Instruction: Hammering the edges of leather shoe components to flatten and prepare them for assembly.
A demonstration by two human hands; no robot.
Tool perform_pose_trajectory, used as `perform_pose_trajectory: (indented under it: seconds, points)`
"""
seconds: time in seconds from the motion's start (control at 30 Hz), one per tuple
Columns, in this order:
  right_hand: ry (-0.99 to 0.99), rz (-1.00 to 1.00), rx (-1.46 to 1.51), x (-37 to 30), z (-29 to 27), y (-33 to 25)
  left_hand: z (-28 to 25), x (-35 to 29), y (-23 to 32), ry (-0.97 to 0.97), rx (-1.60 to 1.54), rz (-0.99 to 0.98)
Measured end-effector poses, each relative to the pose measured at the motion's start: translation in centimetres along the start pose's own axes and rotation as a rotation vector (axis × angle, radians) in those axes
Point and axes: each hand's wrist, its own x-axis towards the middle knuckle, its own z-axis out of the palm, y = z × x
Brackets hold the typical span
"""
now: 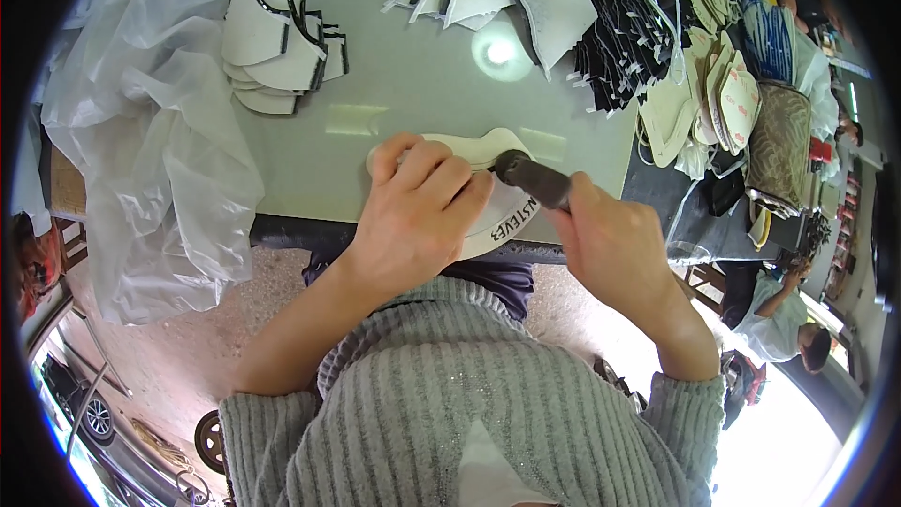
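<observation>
A cream and white shoe upper piece (481,146) with dark lettering along one curved edge lies at the table's near edge. My left hand (419,202) presses on its left part with curled fingers and covers much of it. In my right hand (615,239) is a short dark hammer-like tool (535,178), gripped in closed fingers. The tool's blunt round end is over the piece's inner edge, close to my left fingertips. Whether it touches the piece I cannot tell.
Stacked white pieces with black edging (272,47) lie at the far left, and more white pieces (554,9) at the back. Bundled black strips (624,42), cream pieces (666,117) and a patterned pouch (781,145) crowd the right. Clear plastic sheeting (160,131) drapes the left side.
</observation>
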Motion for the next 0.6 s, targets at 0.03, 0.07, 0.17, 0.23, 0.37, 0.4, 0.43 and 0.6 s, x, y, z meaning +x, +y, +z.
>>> perform_pose_trajectory:
  seconds: [0.03, 0.07, 0.17, 0.23, 0.37, 0.4, 0.43, 0.6]
  points:
    - [-0.109, 0.028, -0.035, -0.1, 0.2, 0.0, -0.1, 0.0, 0.2, -0.004, 0.000, 0.005]
    - [-0.098, 0.016, -0.069, 0.2, -0.5, -0.2, 0.0, -0.1, 0.0, -0.005, 0.004, 0.003]
    - [0.042, -0.023, 0.014, 0.1, -0.2, -0.1, -0.1, -0.1, -0.2, -0.009, 0.004, 0.000]
    - [-0.009, 0.004, -0.062, -0.2, 0.4, -0.1, -0.2, 0.0, -0.1, -0.016, -0.003, -0.001]
    - [-0.043, 0.023, -0.127, -0.2, 0.9, 0.0, -0.9, -0.1, -1.0, -0.031, -0.038, 0.014]
    - [-0.043, 0.028, -0.127, -0.3, 0.9, 0.1, -1.1, -0.2, -1.2, -0.020, -0.024, 0.045]
    - [-0.042, 0.033, -0.137, -0.3, 0.9, 0.1, -1.1, -0.2, -1.3, -0.023, -0.028, 0.048]
    - [-0.022, 0.035, -0.121, -0.4, 1.0, 0.0, -1.3, -0.1, -1.5, -0.057, 0.004, 0.098]
